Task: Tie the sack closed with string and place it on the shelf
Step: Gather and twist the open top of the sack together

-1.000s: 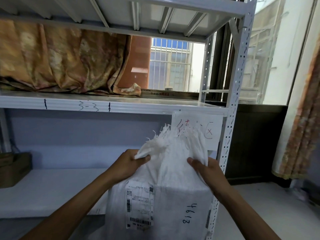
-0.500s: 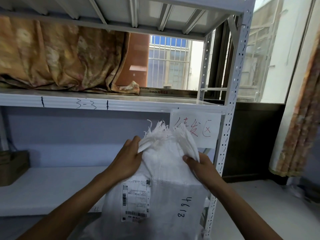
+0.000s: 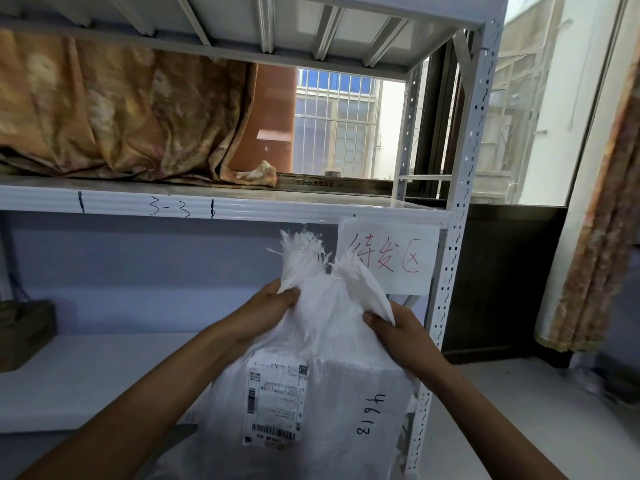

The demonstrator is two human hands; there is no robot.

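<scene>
A white woven sack [image 3: 332, 393] with a shipping label and the handwritten number 4618 stands in front of the white metal shelf [image 3: 104, 204]. Its frayed mouth sticks up, bunched into two flaps. My left hand [image 3: 266, 313] pinches the left flap of the mouth. The right flap is gripped by my right hand [image 3: 394, 330]. No string is visible.
The shelf's right post [image 3: 460, 216] carries a paper sign [image 3: 388, 256] with red writing, just behind the sack. A patterned cloth [image 3: 121, 116] lies on the upper level. A brown box [image 3: 24, 332] sits at the lower level's left end. A curtain [image 3: 602, 220] hangs at right.
Both hands have gathered the sack's mouth tighter and shifted their grips. The frayed top now stands more upright, split into two flaps.
</scene>
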